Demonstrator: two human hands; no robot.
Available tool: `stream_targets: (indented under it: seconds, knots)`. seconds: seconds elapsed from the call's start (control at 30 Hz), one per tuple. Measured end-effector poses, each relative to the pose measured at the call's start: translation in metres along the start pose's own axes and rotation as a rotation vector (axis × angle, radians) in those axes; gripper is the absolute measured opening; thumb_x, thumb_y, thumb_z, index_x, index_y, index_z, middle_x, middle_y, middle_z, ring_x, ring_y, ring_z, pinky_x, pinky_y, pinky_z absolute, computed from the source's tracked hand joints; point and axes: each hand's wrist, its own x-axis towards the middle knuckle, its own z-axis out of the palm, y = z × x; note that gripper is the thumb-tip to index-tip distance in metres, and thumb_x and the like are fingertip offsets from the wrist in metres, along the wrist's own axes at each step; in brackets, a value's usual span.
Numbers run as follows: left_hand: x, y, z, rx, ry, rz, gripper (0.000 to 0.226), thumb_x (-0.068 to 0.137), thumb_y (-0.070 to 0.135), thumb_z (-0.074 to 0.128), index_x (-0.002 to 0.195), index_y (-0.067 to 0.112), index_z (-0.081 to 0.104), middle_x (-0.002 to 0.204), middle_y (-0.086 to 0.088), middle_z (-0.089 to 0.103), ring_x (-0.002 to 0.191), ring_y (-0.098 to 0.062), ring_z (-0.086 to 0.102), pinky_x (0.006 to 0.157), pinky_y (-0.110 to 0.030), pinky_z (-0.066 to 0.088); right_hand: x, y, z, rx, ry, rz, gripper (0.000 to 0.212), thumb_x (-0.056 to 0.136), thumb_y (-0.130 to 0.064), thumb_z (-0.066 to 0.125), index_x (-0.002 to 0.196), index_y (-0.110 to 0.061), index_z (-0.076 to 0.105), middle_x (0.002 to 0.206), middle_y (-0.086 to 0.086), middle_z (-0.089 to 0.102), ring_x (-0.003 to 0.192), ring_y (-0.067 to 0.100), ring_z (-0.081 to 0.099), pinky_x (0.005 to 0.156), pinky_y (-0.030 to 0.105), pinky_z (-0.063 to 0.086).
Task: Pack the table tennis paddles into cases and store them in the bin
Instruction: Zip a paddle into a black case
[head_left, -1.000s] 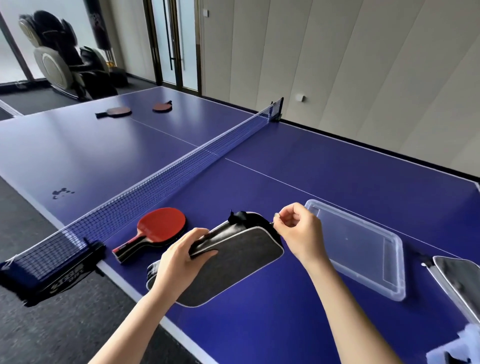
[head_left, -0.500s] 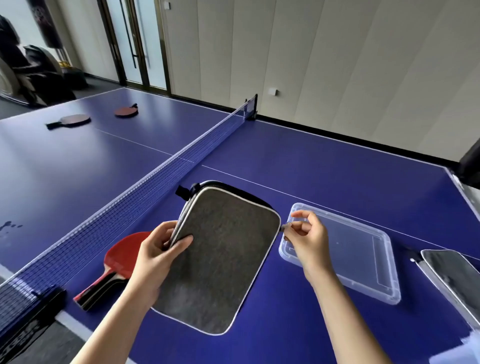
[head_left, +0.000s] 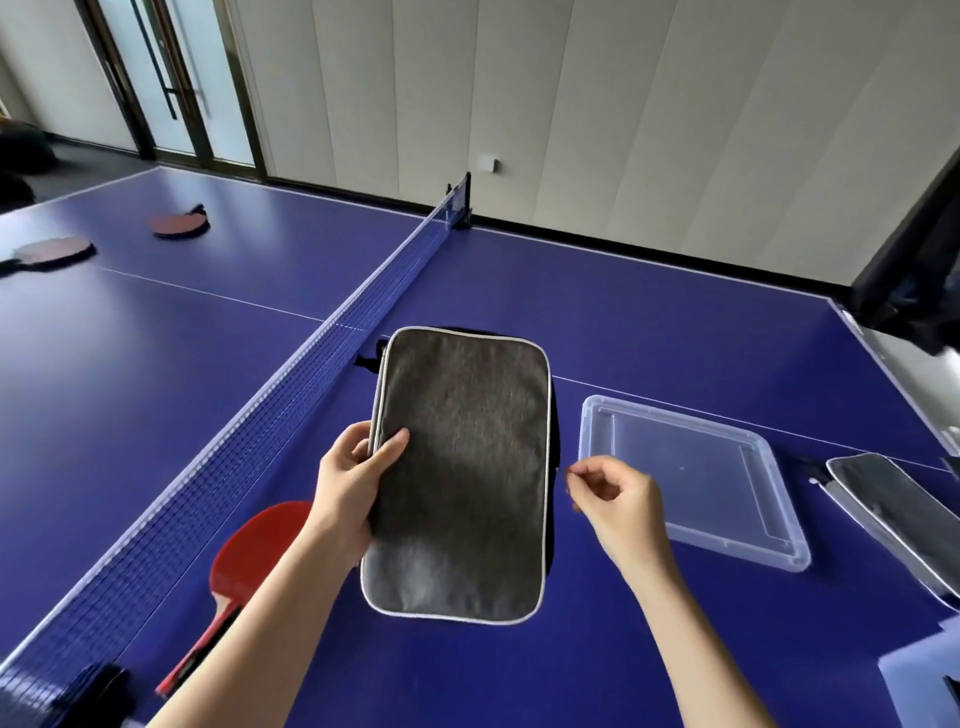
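Observation:
I hold a grey fabric paddle case (head_left: 462, 467) with white piping flat above the blue table. My left hand (head_left: 348, 493) grips its left edge, thumb on top. My right hand (head_left: 618, 504) is at the case's right edge, thumb and forefinger pinching the small zipper pull. A red paddle (head_left: 254, 556) lies on the table under my left forearm, beside the net. A clear plastic bin (head_left: 587, 436) lies to the right of the case. A second grey case (head_left: 893, 519) lies further right.
The net (head_left: 291, 384) runs along the left of my hands. Beyond it lie two more paddles (head_left: 179, 224) (head_left: 52, 252). A dark object (head_left: 914, 280) stands at the table's far right corner. A pale item (head_left: 919, 670) sits at the lower right.
The case has swung from tilted to nearly square in front of me. My right hand has moved down along its right edge. The view has turned right.

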Motion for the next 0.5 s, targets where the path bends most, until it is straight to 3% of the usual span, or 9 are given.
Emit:
stream_targets:
  seconds: [0.13,0.23,0.37,0.5]
  knots:
    - [0.017,-0.004,-0.010,-0.027,0.042,-0.053,0.017,0.085,0.019,0.072,0.097,0.013,0.062,0.090,-0.007,0.073,0.077,-0.021,0.070,0.065,-0.035,0.058,-0.029,0.011,0.012,-0.143,-0.030,-0.067,0.015,0.078,0.003,0.070,0.075,-0.011,0.068,0.064,-0.004,0.067,0.060,0.007,0.066,0.060,0.024,0.054]
    - [0.026,-0.010,-0.014,-0.028,0.083,-0.074,0.018,0.085,0.020,0.072,0.097,0.013,0.060,0.088,-0.007,0.071,0.077,-0.021,0.067,0.069,-0.037,0.058,-0.054,0.019,0.021,-0.241,0.018,-0.128,0.018,0.073,0.009,0.073,0.073,-0.008,0.066,0.064,-0.003,0.063,0.056,0.008,0.063,0.055,0.020,0.050]
    - [0.035,-0.022,-0.014,-0.047,0.171,-0.104,0.019,0.085,0.019,0.073,0.095,0.014,0.058,0.085,-0.005,0.066,0.072,-0.018,0.062,0.065,-0.032,0.055,-0.090,0.019,0.035,-0.326,0.063,-0.127,0.019,0.070,0.010,0.074,0.073,-0.006,0.064,0.062,-0.001,0.063,0.054,0.012,0.064,0.052,0.027,0.050]
    - [0.041,-0.038,-0.007,-0.064,0.272,-0.175,0.020,0.084,0.019,0.073,0.091,0.016,0.054,0.088,-0.007,0.061,0.077,-0.021,0.059,0.075,-0.038,0.052,-0.115,0.017,0.049,-0.365,0.129,-0.091,0.019,0.071,0.010,0.074,0.075,-0.005,0.064,0.065,0.000,0.064,0.055,0.013,0.067,0.049,0.028,0.050]
